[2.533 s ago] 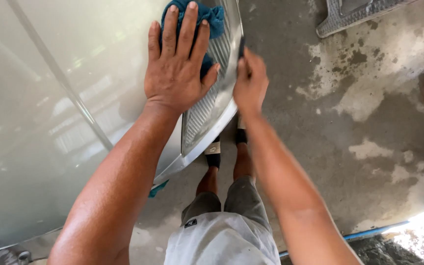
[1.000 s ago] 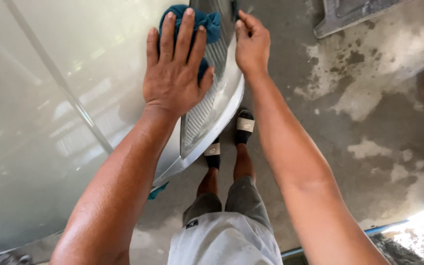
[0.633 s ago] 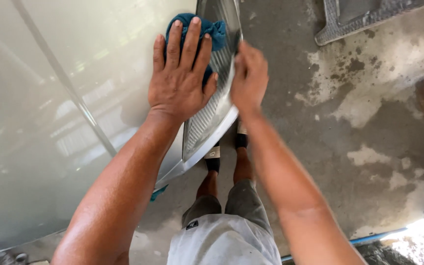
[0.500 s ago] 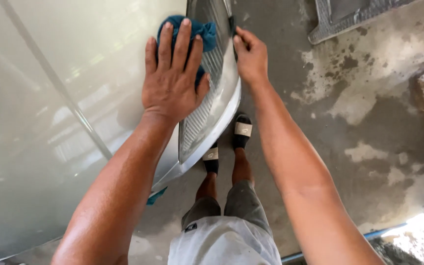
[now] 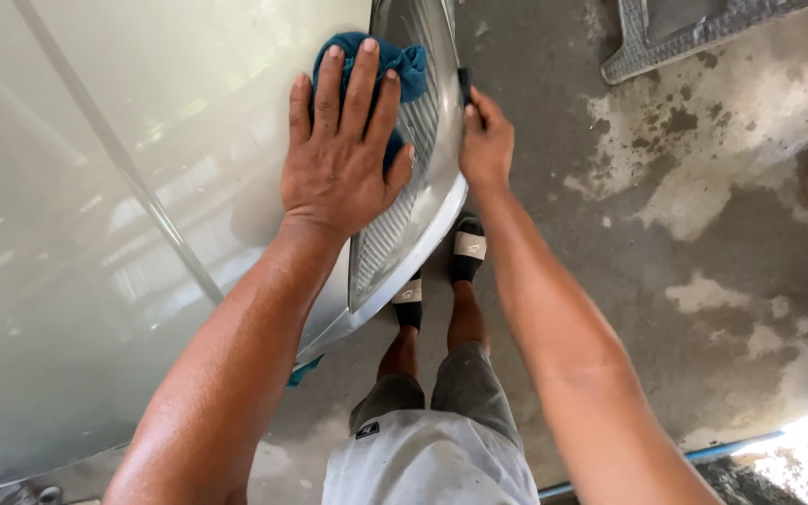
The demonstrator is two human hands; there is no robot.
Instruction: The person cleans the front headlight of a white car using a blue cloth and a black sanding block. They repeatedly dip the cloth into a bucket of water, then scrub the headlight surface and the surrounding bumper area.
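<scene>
I see my left hand [image 5: 343,154] lying flat near the upper middle of the frame, fingers spread and pressed on a blue cloth [image 5: 395,65]. The cloth is soft and crumpled, and it rests where the smooth, glossy pale car body [image 5: 95,234] meets the headlight [image 5: 418,178]. The headlight is a long curved lens of clear plastic with fine ribs inside, running from the top centre down toward the middle.

My right hand [image 5: 486,140] is just right of the lens, fingers curled and pressed together around a small dark object [image 5: 465,86] at the lens edge; I cannot tell what this object is.

The concrete floor [image 5: 703,281] on the right is rough, with wet and dry patches. A ribbed rubber mat [image 5: 694,28] lies at the upper right.

Compared with half a second ago, my right hand has come lower along the lens edge, while my left hand has stayed on the cloth.
</scene>
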